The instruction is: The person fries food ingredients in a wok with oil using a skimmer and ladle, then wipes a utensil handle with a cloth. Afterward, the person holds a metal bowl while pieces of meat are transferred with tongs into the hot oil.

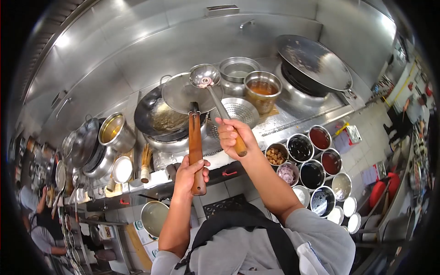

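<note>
My left hand (192,173) is wrapped round the wooden handle of a round mesh strainer (176,94), held above the right part of a dark wok (149,110) with liquid in it. In my right hand (236,137) is the wooden-ended handle of a metal ladle (200,72). The ladle's bowl hangs over the strainer's upper right edge, with small pinkish pieces (206,82) at its lip. A perforated metal strainer (243,109) lies to the right of the wok, partly behind my right hand and the ladle handle.
Behind stand a metal bowl (239,63) and a pot of amber liquid (264,88). A large wok (316,62) is at the right, an oil pot (114,130) left. Several ingredient containers (300,147) stand right of my arm. People (412,110) are at the far edges.
</note>
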A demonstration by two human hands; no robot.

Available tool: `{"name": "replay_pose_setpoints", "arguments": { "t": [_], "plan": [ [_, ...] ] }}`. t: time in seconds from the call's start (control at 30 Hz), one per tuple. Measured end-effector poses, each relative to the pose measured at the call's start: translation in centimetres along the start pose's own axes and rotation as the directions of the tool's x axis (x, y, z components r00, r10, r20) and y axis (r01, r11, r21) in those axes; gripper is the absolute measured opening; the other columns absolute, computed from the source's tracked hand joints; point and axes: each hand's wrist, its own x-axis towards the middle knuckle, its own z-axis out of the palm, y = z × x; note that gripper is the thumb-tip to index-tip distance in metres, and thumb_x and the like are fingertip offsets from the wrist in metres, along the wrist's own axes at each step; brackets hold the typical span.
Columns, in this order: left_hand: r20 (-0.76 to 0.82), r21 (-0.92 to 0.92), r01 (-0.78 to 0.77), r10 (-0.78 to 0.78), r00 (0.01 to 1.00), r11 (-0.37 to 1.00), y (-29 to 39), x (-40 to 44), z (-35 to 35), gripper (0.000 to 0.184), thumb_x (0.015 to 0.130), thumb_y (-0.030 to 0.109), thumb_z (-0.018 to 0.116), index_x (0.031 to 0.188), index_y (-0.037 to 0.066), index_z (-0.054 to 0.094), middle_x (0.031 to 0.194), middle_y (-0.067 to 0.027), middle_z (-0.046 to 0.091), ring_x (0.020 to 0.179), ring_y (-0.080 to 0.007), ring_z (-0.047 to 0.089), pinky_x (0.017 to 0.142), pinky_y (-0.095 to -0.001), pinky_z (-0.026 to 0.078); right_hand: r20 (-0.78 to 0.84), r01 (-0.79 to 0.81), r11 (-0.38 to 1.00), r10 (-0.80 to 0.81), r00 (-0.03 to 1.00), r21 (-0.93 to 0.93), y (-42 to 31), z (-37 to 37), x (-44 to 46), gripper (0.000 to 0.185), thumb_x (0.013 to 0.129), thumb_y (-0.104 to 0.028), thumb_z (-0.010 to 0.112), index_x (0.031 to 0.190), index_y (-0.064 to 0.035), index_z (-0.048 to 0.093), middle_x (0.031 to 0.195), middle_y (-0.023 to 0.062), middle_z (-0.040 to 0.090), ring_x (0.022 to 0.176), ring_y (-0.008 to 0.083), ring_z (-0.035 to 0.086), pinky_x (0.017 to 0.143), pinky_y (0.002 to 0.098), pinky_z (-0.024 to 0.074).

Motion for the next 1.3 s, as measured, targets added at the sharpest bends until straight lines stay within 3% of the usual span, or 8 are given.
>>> {"name": "replay_pose_setpoints", "arguments": {
  "t": [0.23,0.4,0.57,0.7,0.87,1.0,1.17,1.3],
  "plan": [
    [0.153,0.063,0.08,-0.089,0.984,0.995,-1.8,3.8,5.4,0.027,0.089,0.01,0.057,0.11,0.003,0.041,0.084,-0.0134,0.058,0.058,-0.0155,0.055,0.046,-0.0285,0.048,-0.062,0.184,0.96,-0.201,0.978,-0.21,-4.5,-1.1,-10.3,0.025,0.094,-0.013,0.045,0.116,-0.0043,0.053,0.064,-0.0016,0.045,0.044,0.0071,0.043,0.037,0.0238,0.0384],
    [0.229,0.127,0.105,-0.132,0.964,0.986,-5.1,10.5,12.3,0.027,0.089,0.02,0.06,0.107,0.005,0.046,0.081,-0.0102,0.06,0.057,-0.0137,0.056,0.046,-0.0271,0.047,-0.215,0.363,0.754,-0.546,0.81,-0.548,-5.9,-0.9,-15.6,0.028,0.09,-0.009,0.05,0.118,-0.0088,0.048,0.065,0.0022,0.044,0.044,0.0106,0.042,0.035,0.0274,0.0362],
    [0.208,0.085,0.118,-0.134,0.969,0.989,-10.8,16.2,17.2,0.028,0.092,0.029,0.058,0.103,0.006,0.049,0.081,-0.0096,0.061,0.057,-0.0145,0.057,0.049,-0.0272,0.05,-0.222,0.405,0.692,-0.628,0.746,-0.598,-6.7,-0.4,-18.7,0.031,0.092,-0.008,0.045,0.123,-0.006,0.047,0.065,0.0013,0.041,0.042,0.0089,0.04,0.033,0.0245,0.0355],
    [0.21,0.116,0.308,-0.327,0.922,0.944,-14.2,17.8,17.6,0.042,0.095,0.044,0.047,0.107,0.005,0.049,0.086,-0.0109,0.059,0.069,-0.0187,0.06,0.06,-0.0328,0.053,-0.188,0.399,0.706,-0.596,0.781,-0.585,-7.5,-0.3,-19.6,0.033,0.092,-0.008,0.045,0.126,-0.0056,0.046,0.065,0.0015,0.041,0.041,0.0088,0.041,0.033,0.0245,0.0356],
    [0.187,0.146,0.422,-0.444,0.876,0.895,-15.1,12.6,16.4,0.048,0.097,0.043,0.043,0.123,0.003,0.047,0.109,-0.0106,0.055,0.089,-0.0202,0.059,0.071,-0.0356,0.053,-0.193,0.321,0.725,-0.528,0.827,-0.61,-7.3,-0.7,-18.3,0.039,0.092,-0.009,0.046,0.131,-0.0052,0.041,0.065,0.0021,0.041,0.04,0.0094,0.042,0.032,0.0253,0.0373],
    [0.219,0.224,0.257,-0.306,0.927,0.94,-15.8,5.9,10.8,0.026,0.096,0.026,0.049,0.103,0.003,0.056,0.089,-0.0093,0.061,0.076,-0.0173,0.06,0.069,-0.0297,0.052,-0.211,0.135,0.765,-0.335,0.918,-0.629,-5.7,-0.6,-16.2,0.046,0.089,-0.006,0.051,0.133,-0.0084,0.04,0.063,0.0017,0.042,0.039,0.0093,0.043,0.032,0.0246,0.0376],
    [-0.287,0.241,0.214,-0.141,0.947,0.947,-14.7,-4.2,0.3,0.025,0.092,0.026,0.056,0.082,0.003,0.055,0.069,-0.0072,0.057,0.061,-0.016,0.055,0.06,-0.0287,0.047,-0.232,-0.178,0.796,0.049,0.972,-0.579,-1.6,-1.5,-13.3,0.048,0.089,-0.006,0.052,0.135,-0.0085,0.036,0.062,0.0008,0.041,0.04,0.0078,0.043,0.033,0.0242,0.0376],
    [-0.633,0.083,0.146,-0.061,0.772,0.986,-15.8,-13.7,-7.0,0.029,0.09,0.031,0.059,0.083,0.003,0.055,0.073,-0.0075,0.059,0.065,-0.0154,0.057,0.062,-0.0287,0.048,-0.229,-0.435,0.716,0.372,0.9,-0.546,2.8,-2.7,-12.1,0.049,0.09,-0.008,0.05,0.136,-0.0081,0.034,0.065,0.0007,0.042,0.04,0.0083,0.044,0.034,0.0246,0.0382]
  ]
}}
